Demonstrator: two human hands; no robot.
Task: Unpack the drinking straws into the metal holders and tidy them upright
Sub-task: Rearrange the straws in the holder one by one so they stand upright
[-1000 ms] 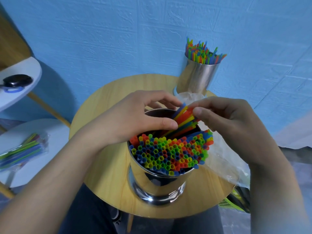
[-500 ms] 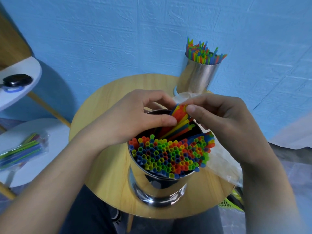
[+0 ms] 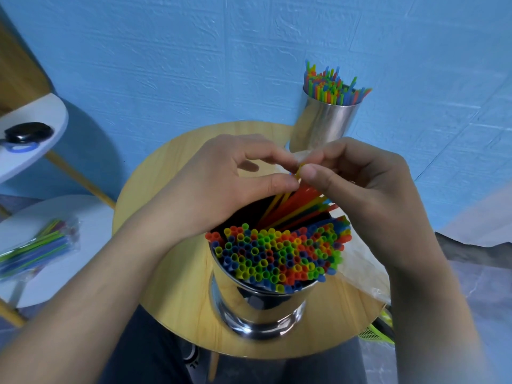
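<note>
- Head view, what changed: your left hand (image 3: 221,184) and right hand (image 3: 368,195) have risen and drawn together since a second ago, and their thumbs now almost meet above the near holder's (image 3: 257,303) 12 o'clock rim.
- Between them you pinch the tips of the leaning straws (image 3: 299,203), a small red, orange and yellow bunch. It was lying low across the mouth and now slants up more steeply.
- Your right thumb and forefinger clearly clamp those tips. Your left thumb presses the same spot, though the fingers crowd it, so its grip looks like a pinch, not certain.
- What it means: the loose bunch is being stood up, but it isn't vertical yet. The packed straws (image 3: 279,253) already stand upright along the 6 o'clock half of the holder.
- Room is left only in the dark gap at the 12 o'clock side, so the bunch probably has to go down there.
- Around: the far holder (image 3: 321,123) at 1 o'clock on the wooden table (image 3: 171,273) is already full.
- The empty wrapper (image 3: 360,261) lies at 3 o'clock, under your right wrist.
- A sealed pack (image 3: 36,245) waits on the white stool (image 3: 91,217) at 9 o'clock.
- A black object (image 3: 27,133) sits on the shelf (image 3: 41,151) at 10 o'clock.
- In the way: mostly the tight upright bundle itself, which could be nudged askew.
</note>
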